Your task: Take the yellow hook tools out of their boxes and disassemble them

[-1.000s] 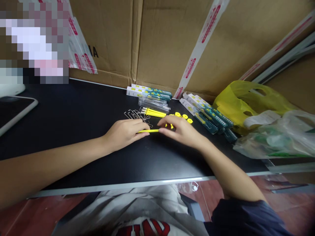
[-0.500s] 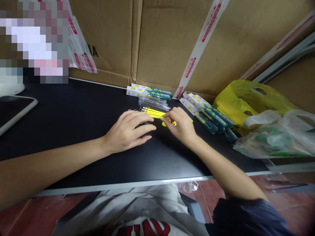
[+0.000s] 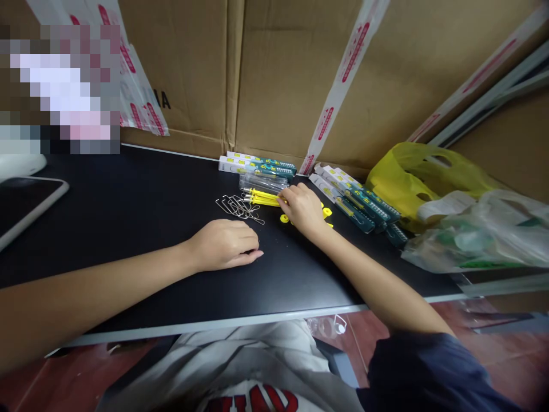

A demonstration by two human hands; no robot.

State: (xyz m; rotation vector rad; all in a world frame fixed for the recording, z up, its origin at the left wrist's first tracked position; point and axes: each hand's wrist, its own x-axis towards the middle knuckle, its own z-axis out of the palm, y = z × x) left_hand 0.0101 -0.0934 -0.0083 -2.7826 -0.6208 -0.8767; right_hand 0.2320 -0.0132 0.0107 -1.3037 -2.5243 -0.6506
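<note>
Right hand [image 3: 302, 209] pinches the yellow sticks [image 3: 263, 198] at twelve o'clock; left hand [image 3: 225, 245] rests loose, empty; wire hooks [image 3: 238, 206] and caps [image 3: 326, 212] lie unassembled.

Black table [image 3: 128, 212]. On it: bright yellow sticks [image 3: 263, 198], yellow caps [image 3: 326, 212], silver-grey wire clips [image 3: 238, 206], clear tubes [image 3: 261, 183]. Teal-and-white packs with yellow marks [image 3: 257, 165] at table's back. Yellow bag [image 3: 412, 177] and clear bag with green [image 3: 480, 240] at table's right. Brown cardboard [image 3: 278, 74] behind, white tape printed red [image 3: 343, 80].
</note>
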